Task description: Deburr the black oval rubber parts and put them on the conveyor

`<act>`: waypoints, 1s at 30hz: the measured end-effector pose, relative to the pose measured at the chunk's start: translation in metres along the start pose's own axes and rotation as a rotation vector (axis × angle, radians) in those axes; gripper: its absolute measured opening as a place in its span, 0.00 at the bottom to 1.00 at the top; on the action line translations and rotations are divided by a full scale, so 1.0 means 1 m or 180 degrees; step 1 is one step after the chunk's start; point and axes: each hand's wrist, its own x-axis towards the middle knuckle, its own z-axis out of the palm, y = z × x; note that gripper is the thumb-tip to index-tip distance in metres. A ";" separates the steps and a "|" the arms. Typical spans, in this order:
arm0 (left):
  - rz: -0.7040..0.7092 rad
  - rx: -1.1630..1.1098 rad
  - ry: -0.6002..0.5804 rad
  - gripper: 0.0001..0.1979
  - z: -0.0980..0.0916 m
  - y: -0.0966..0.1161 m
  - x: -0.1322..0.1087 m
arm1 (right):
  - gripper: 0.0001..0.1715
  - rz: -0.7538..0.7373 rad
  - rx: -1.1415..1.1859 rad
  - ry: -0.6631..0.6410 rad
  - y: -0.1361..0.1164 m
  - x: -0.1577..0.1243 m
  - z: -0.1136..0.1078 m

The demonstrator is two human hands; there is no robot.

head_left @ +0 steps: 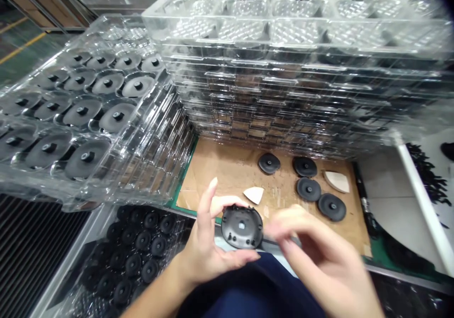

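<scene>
My left hand (pixel 209 242) grips a black rounded plastic cover (pixel 242 228) between thumb and fingers. Its hollow inner side faces me, with small pegs along the rim and a pale square spot in the middle. Close to the cover's right edge, my right hand (pixel 315 252) is blurred by motion, its thumb and fingertips drawn together. Whatever may be between those fingertips is too smeared to make out. Just beyond the held cover, a cream-coloured wedge-shaped piece (pixel 254 194) lies on the cardboard (pixel 220 167).
Several black covers, one of them a black cover (pixel 332 207), and a second cream wedge (pixel 336 181) lie to the right. Tall stacked clear trays (pixel 283 81) wall off the back. A tray of grey-black covers (pixel 82 111) stands left, another tray of black parts (pixel 143 240) below it.
</scene>
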 end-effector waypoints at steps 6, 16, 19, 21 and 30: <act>-0.0307 -0.0250 -0.0152 0.50 -0.004 0.005 0.003 | 0.06 0.1101 0.1573 -0.0662 0.013 0.013 0.017; -0.0875 -0.0644 -0.0799 0.57 -0.005 -0.006 -0.001 | 0.06 0.1765 0.2770 -0.1393 0.014 0.021 0.007; -0.0781 -0.0531 -0.0765 0.57 -0.004 -0.008 -0.002 | 0.06 0.1885 0.2818 -0.1268 0.016 0.017 0.007; -0.0641 -0.0480 -0.0666 0.57 -0.004 -0.008 -0.001 | 0.07 0.1952 0.2831 -0.1039 0.018 0.014 0.008; -0.2877 -0.0328 -0.0901 0.25 -0.014 0.008 0.003 | 0.23 0.2172 0.1921 -0.0454 0.069 -0.014 0.011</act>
